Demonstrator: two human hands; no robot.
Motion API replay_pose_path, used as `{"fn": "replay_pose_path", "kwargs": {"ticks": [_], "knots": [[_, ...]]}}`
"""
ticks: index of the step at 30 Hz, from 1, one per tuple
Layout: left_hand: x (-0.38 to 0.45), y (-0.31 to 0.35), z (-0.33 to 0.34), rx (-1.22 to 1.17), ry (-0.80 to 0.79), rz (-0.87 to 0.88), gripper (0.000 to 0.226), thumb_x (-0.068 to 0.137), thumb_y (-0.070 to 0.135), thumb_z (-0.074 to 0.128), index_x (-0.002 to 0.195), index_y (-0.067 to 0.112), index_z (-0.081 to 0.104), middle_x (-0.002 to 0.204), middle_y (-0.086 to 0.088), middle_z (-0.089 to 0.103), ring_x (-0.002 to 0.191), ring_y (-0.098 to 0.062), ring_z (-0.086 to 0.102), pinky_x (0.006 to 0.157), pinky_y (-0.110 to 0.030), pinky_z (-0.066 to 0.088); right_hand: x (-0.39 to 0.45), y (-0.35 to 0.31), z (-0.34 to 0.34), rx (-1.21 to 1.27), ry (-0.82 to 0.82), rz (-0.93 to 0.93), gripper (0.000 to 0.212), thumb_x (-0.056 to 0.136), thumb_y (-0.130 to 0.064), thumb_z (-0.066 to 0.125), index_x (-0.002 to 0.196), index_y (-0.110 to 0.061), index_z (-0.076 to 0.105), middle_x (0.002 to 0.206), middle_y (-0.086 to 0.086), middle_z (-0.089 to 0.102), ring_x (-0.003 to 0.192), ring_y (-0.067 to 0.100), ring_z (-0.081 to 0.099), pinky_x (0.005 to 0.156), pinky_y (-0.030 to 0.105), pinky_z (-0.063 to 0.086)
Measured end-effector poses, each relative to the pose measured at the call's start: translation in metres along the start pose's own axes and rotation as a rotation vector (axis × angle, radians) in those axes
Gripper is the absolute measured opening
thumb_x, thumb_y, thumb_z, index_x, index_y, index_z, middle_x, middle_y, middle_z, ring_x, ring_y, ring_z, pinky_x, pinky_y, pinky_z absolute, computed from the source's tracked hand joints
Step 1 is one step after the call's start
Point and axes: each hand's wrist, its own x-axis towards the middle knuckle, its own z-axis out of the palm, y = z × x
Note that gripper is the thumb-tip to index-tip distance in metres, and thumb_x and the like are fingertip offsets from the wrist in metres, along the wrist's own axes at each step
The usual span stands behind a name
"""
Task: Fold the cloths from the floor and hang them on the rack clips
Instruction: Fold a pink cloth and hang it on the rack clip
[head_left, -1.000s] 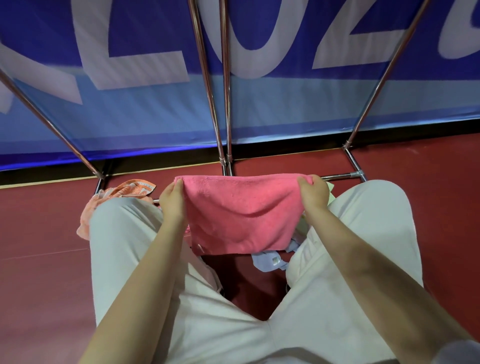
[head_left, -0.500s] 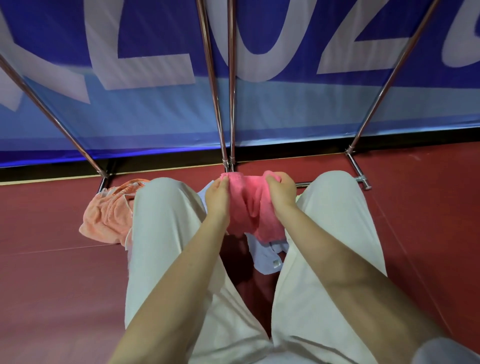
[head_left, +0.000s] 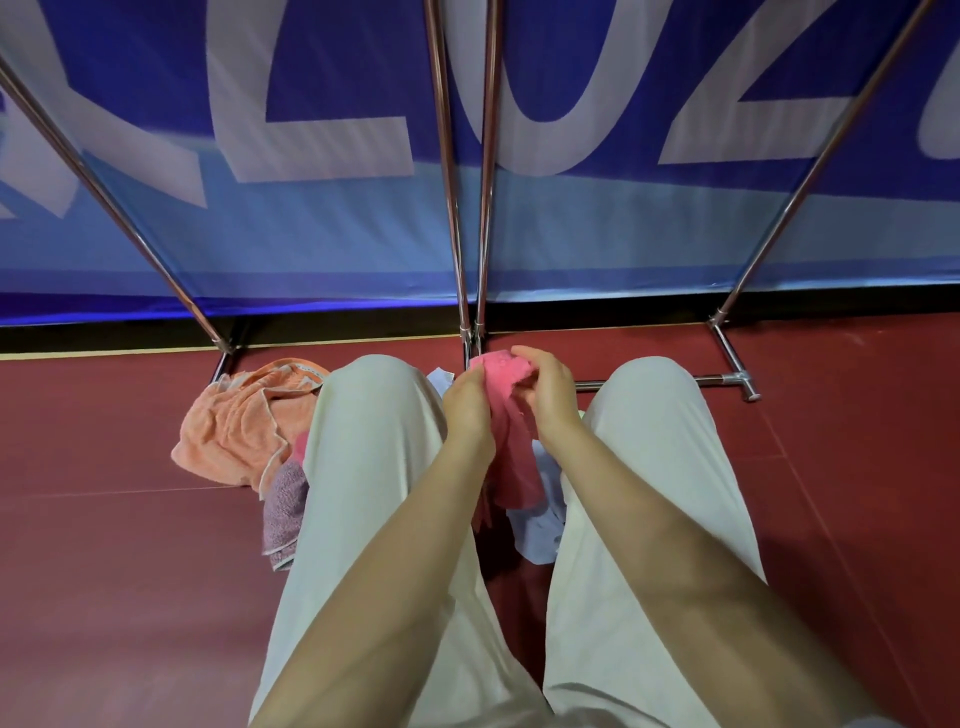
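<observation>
A pink cloth (head_left: 511, 457) hangs folded between my knees, pinched at its top by both hands. My left hand (head_left: 470, 402) grips its left side and my right hand (head_left: 545, 392) closes over its top right, the two hands nearly touching. On the red floor lie an orange cloth (head_left: 239, 421), a mauve cloth (head_left: 283, 512) beside my left leg, and a pale blue cloth (head_left: 537, 525) partly hidden under the pink one. The rack's metal legs (head_left: 470, 208) rise in front of me; its clips are out of view.
My legs in pale trousers (head_left: 363, 493) fill the lower middle. The rack's base bar (head_left: 722, 382) lies on the floor to the right. A blue banner with white letters (head_left: 311, 156) stands behind the rack. Bare red floor spreads left and right.
The pink cloth was held spread wide between both hands; my hands have come together, folding it into a narrow hanging strip. My knees have also drawn closer together.
</observation>
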Motion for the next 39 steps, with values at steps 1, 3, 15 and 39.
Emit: {"fn": "replay_pose_path", "kwargs": {"ticks": [1,3,15,39], "knots": [[0.002,0.000,0.000,-0.005,-0.004,-0.019,0.020,0.095,0.014,0.051,0.095,0.003,0.068,0.082,-0.012,0.067,0.072,-0.022,0.062,0.070,-0.029,0.051,0.000,-0.001,0.000,0.043,-0.026,0.018,0.022,0.090,-0.009,0.049,0.099,-0.006,0.068,0.078,0.004,0.064,0.074,0.019,0.061,0.068,0.028,0.052],[0.006,0.001,-0.002,-0.007,-0.004,-0.040,0.021,0.094,0.015,0.051,0.093,0.004,0.069,0.086,-0.014,0.068,0.077,-0.026,0.062,0.077,-0.033,0.051,-0.002,-0.003,-0.001,-0.036,-0.086,-0.025,0.030,0.093,0.000,0.039,0.108,-0.007,0.064,0.084,0.005,0.064,0.075,0.017,0.062,0.066,0.024,0.054],[0.021,-0.007,-0.013,0.105,-0.073,-0.041,0.024,0.097,0.018,0.049,0.095,0.006,0.069,0.103,-0.015,0.069,0.101,-0.027,0.064,0.086,-0.032,0.052,0.004,0.005,-0.022,-0.723,-0.122,-0.473,0.026,0.092,-0.009,0.051,0.098,-0.020,0.074,0.091,-0.004,0.065,0.090,0.010,0.054,0.079,0.013,0.039],[0.005,-0.006,-0.026,0.187,-0.124,-0.020,0.031,0.101,0.021,0.044,0.088,0.016,0.072,0.079,-0.004,0.069,0.079,-0.011,0.066,0.073,-0.020,0.050,-0.009,0.008,-0.008,-0.803,-0.213,-0.441,0.018,0.088,-0.017,0.060,0.070,-0.018,0.065,0.060,-0.004,0.059,0.057,0.007,0.047,0.058,0.025,0.038]]}}
